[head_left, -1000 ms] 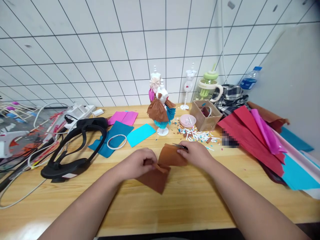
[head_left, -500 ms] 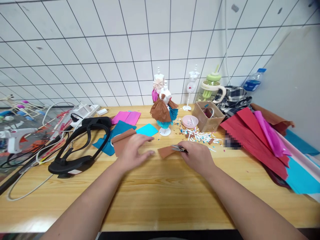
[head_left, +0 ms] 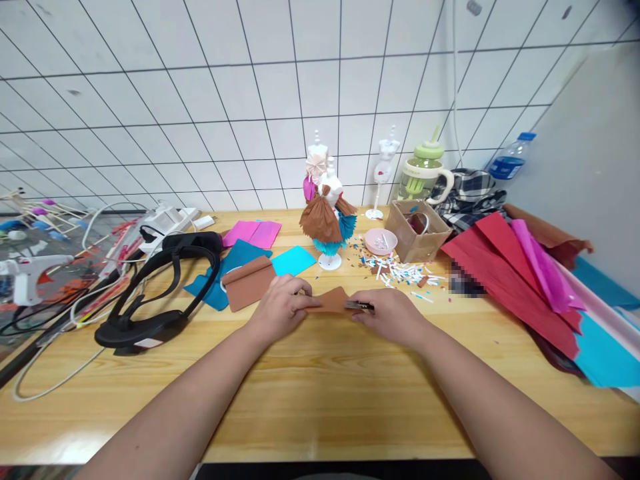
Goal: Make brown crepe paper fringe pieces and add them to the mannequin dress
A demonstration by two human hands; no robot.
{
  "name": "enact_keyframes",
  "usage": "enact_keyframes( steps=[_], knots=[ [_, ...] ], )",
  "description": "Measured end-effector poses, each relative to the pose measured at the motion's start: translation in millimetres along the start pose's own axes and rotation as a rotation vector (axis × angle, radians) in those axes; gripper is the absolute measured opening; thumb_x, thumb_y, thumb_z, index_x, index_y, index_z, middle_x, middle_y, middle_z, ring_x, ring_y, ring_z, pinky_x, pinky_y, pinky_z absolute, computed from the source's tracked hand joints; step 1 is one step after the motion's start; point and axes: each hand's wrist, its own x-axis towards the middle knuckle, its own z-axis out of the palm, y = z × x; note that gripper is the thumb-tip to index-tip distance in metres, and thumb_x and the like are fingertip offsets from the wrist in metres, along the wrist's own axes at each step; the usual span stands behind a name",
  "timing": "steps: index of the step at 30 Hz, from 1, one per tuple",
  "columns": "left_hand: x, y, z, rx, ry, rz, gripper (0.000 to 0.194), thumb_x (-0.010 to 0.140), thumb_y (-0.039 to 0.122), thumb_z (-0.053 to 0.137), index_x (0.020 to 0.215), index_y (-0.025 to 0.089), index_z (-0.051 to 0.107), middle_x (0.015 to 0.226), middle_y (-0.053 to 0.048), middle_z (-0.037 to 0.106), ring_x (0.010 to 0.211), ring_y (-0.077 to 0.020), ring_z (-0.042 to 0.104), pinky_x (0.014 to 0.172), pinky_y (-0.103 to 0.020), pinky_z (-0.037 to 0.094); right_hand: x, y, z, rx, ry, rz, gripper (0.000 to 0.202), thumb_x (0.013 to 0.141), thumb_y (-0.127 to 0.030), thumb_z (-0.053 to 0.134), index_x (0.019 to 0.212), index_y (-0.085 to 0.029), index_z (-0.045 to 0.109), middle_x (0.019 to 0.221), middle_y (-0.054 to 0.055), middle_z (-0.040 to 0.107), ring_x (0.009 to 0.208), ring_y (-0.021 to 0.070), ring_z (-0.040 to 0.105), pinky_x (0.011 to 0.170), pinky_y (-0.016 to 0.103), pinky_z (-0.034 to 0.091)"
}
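Note:
A small piece of brown crepe paper [head_left: 332, 300] is between my two hands, just over the wooden table. My left hand [head_left: 284, 305] pinches its left end between thumb and fingers. In my right hand [head_left: 393, 317] is a pair of small scissors [head_left: 358, 305], its blades at the paper's right end; whether they are apart is too small to tell. A larger folded brown paper [head_left: 249, 283] lies left of my left hand, beside a bright blue sheet [head_left: 294, 261]. Behind the hands stands a mini dress form [head_left: 327, 217] in a brown and teal paper skirt.
Paper scraps [head_left: 397, 270] lie near a pink dish [head_left: 381, 241] and a cardboard box [head_left: 419, 230]. A black headset [head_left: 160, 300] sits at left with cables and a glue gun [head_left: 33, 277]. Red paper sheets [head_left: 515, 287] spread along the right. A cup [head_left: 425, 170] stands behind the box.
My left hand has closed from spread fingers onto the brown paper's left end. The paper has shifted and now spans both hands. The scissors have turned slightly in my right hand.

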Motion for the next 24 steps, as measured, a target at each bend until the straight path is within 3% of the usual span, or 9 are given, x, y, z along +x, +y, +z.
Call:
enact_keyframes(
  steps=[3,6,11,14,17,19,22,24],
  knots=[
    [1,4,-4.1,0.015,-0.075,-0.067,0.048,0.075,0.004,0.053,0.111,0.032,0.067,0.106,-0.003,0.064,0.099,-0.0218,0.054,0.085,-0.04,0.039,1,2,5,-0.04,-0.055,-0.025,0.019,0.083,-0.031,0.06,0.098,-0.032,0.07,0.09,-0.002,0.071,0.083,0.0165,0.064,0.065,0.025,0.038],
    [2,13,-11.6,-0.059,-0.142,-0.063,0.058,0.071,0.004,0.053,0.123,0.03,0.058,0.118,-0.004,0.06,0.109,-0.0237,0.052,0.093,-0.042,0.038,1,-1,7,-0.068,0.01,-0.034,0.017,0.082,-0.029,0.059,0.096,-0.027,0.07,0.093,0.001,0.066,0.084,0.0156,0.062,0.069,0.025,0.039],
    [2,20,-18.7,-0.199,-0.309,-0.027,0.031,0.071,0.018,0.063,0.1,0.027,0.064,0.117,-0.003,0.064,0.111,-0.025,0.055,0.097,-0.043,0.039,2,-3,10,-0.04,0.044,-0.038,0.014,0.082,-0.021,0.056,0.09,-0.023,0.068,0.092,0.002,0.066,0.084,0.0154,0.062,0.071,0.025,0.04],
    [-1,17,-20.2,-0.191,-0.371,-0.034,0.027,0.07,0.023,0.066,0.096,0.027,0.064,0.136,-0.004,0.054,0.133,-0.0339,0.038,0.107,-0.057,0.026,4,2,14,-0.001,0.001,-0.007,0.012,0.08,-0.021,0.059,0.088,-0.023,0.067,0.087,0.001,0.069,0.082,0.0162,0.062,0.07,0.026,0.039],
    [-6,13,-21.3,-0.183,-0.391,-0.059,0.041,0.069,0.014,0.063,0.108,0.028,0.062,0.153,-0.005,0.034,0.142,-0.0362,0.021,0.11,-0.063,0.016,6,10,18,0.111,-0.014,0.058,0.017,0.079,-0.024,0.061,0.094,-0.025,0.066,0.091,0.0,0.071,0.081,0.016,0.062,0.069,0.026,0.04],
    [-7,12,-19.1,-0.203,-0.396,-0.078,0.041,0.07,0.019,0.066,0.109,0.028,0.061,0.155,-0.007,0.028,0.143,-0.0367,0.017,0.11,-0.064,0.015,8,14,20,0.19,-0.008,0.09,0.019,0.078,-0.025,0.061,0.097,-0.025,0.065,0.092,-0.001,0.071,0.081,0.0156,0.062,0.069,0.025,0.041],
    [-4,11,-8.8,-0.23,-0.357,-0.157,0.031,0.075,0.041,0.067,0.102,0.025,0.063,0.151,-0.009,0.036,0.142,-0.0371,0.02,0.109,-0.065,0.014,10,17,23,0.258,-0.013,0.137,0.017,0.077,-0.023,0.06,0.093,-0.024,0.065,0.087,-0.001,0.07,0.077,0.0145,0.061,0.067,0.024,0.041],
    [-1,12,0.3,-0.234,-0.301,-0.229,0.023,0.084,0.044,0.057,0.095,0.024,0.065,0.145,-0.008,0.045,0.138,-0.034,0.029,0.108,-0.064,0.017,11,16,24,0.274,-0.016,0.18,0.014,0.078,-0.024,0.059,0.091,-0.023,0.065,0.083,-0.001,0.069,0.073,0.0138,0.06,0.065,0.024,0.04]
  ],
)
